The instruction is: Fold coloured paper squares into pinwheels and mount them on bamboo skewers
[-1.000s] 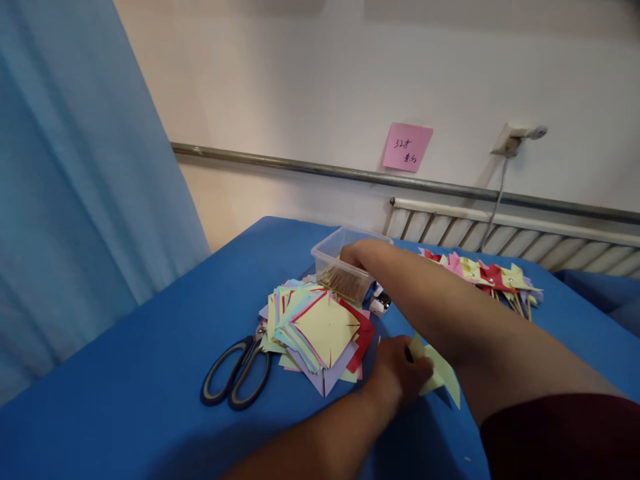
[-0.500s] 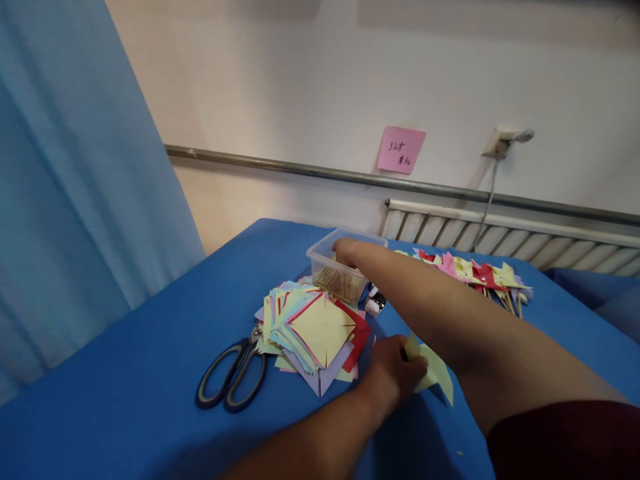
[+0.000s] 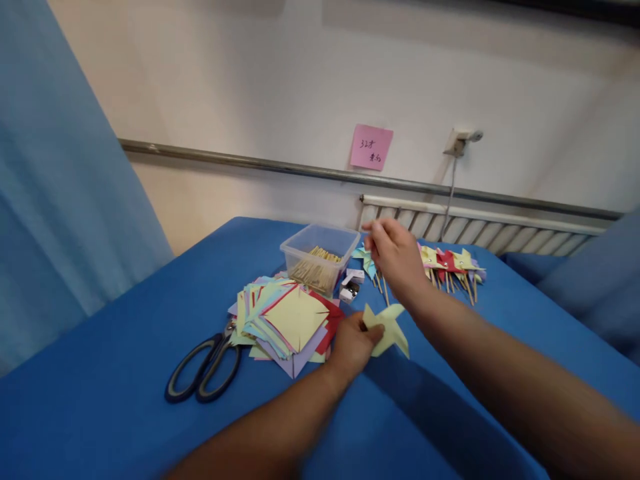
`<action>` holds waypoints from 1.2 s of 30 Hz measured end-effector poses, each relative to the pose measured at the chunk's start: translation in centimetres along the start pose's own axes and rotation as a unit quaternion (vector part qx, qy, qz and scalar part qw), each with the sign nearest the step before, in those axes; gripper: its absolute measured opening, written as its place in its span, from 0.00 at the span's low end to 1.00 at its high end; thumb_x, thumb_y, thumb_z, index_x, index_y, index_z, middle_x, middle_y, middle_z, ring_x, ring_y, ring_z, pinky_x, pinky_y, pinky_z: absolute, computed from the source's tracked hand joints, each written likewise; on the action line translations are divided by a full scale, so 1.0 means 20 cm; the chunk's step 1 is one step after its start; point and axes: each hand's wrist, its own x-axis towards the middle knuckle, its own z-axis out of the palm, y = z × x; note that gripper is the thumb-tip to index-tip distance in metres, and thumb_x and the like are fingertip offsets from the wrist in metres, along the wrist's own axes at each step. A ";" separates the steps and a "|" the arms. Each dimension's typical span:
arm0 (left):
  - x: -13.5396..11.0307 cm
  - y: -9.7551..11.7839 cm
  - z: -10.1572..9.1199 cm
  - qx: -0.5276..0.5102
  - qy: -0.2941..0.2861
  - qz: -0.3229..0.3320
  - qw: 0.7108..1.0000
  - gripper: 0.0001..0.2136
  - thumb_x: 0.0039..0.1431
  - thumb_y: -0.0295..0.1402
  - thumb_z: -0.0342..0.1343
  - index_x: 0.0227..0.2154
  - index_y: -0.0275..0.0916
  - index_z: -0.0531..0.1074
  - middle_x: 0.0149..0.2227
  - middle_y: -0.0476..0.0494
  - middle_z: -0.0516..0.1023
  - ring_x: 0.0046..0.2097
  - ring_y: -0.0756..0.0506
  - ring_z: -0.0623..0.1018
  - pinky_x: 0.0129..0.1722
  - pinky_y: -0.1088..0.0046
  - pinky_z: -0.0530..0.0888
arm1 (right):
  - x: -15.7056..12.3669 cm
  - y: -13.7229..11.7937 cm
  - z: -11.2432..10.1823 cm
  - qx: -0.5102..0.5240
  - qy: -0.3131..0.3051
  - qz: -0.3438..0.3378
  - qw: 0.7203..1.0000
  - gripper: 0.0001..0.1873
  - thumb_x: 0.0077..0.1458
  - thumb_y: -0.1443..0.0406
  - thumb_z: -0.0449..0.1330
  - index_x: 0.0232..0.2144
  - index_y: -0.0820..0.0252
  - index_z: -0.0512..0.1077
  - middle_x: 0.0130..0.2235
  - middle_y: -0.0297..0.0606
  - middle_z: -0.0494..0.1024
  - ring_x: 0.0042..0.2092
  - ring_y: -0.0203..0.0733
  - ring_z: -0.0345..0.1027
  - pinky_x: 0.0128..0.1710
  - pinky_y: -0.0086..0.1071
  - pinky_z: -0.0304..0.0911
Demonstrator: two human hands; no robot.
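A pale yellow paper pinwheel [image 3: 387, 333] with folded blades is pinched in my left hand [image 3: 354, 343], just above the blue tabletop. My right hand [image 3: 395, 253] is raised to the right of the clear plastic box [image 3: 320, 241], its fingers curled together. Whether anything is between them I cannot make out. Thin wooden sticks [image 3: 313, 270] lie inside the box. A stack of square coloured papers [image 3: 297, 317], slit at the corners, lies left of my left hand. Beside the plastic box stands a small opened box [image 3: 349, 288] with shiny bits in it.
Dark-handled scissors [image 3: 205, 367] lie left of the papers, blades partly under them. Several pinwheels on sticks [image 3: 447, 261] lie in a row at the back right. Behind the table are a metal rail [image 3: 280, 164], a radiator [image 3: 475, 230] and a pink note [image 3: 371, 147].
My right hand has come out of the stick box and moved right. My left hand keeps its hold on the yellow pinwheel, now less covered by my right arm. The view has shifted right.
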 end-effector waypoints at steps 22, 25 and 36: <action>0.04 0.07 -0.02 0.066 0.071 0.046 0.994 0.15 0.44 0.40 0.63 0.29 0.32 0.74 0.25 0.45 0.77 0.25 0.49 0.73 0.24 0.76 0.66 | -0.65 0.40 -0.17 0.250 -0.079 0.260 0.929 0.14 0.50 0.56 0.60 0.34 0.58 0.63 0.20 0.24 0.68 0.16 0.28 0.56 0.15 0.22 0.50; 0.03 0.07 -0.02 0.059 0.072 0.040 0.995 0.15 0.44 0.41 0.63 0.28 0.33 0.73 0.22 0.47 0.75 0.23 0.50 0.72 0.23 0.76 0.66 | -0.65 0.42 -0.17 0.263 -0.088 0.273 0.921 0.17 0.49 0.54 0.60 0.36 0.58 0.62 0.21 0.27 0.72 0.17 0.31 0.64 0.16 0.23 0.55; 0.03 0.08 -0.02 0.041 0.083 0.029 0.995 0.16 0.41 0.40 0.65 0.28 0.31 0.75 0.25 0.44 0.77 0.25 0.49 0.73 0.25 0.75 0.68 | -0.64 0.37 -0.20 0.291 -0.075 0.279 0.912 0.16 0.48 0.54 0.63 0.27 0.59 0.65 0.20 0.26 0.68 0.16 0.27 0.55 0.15 0.23 0.52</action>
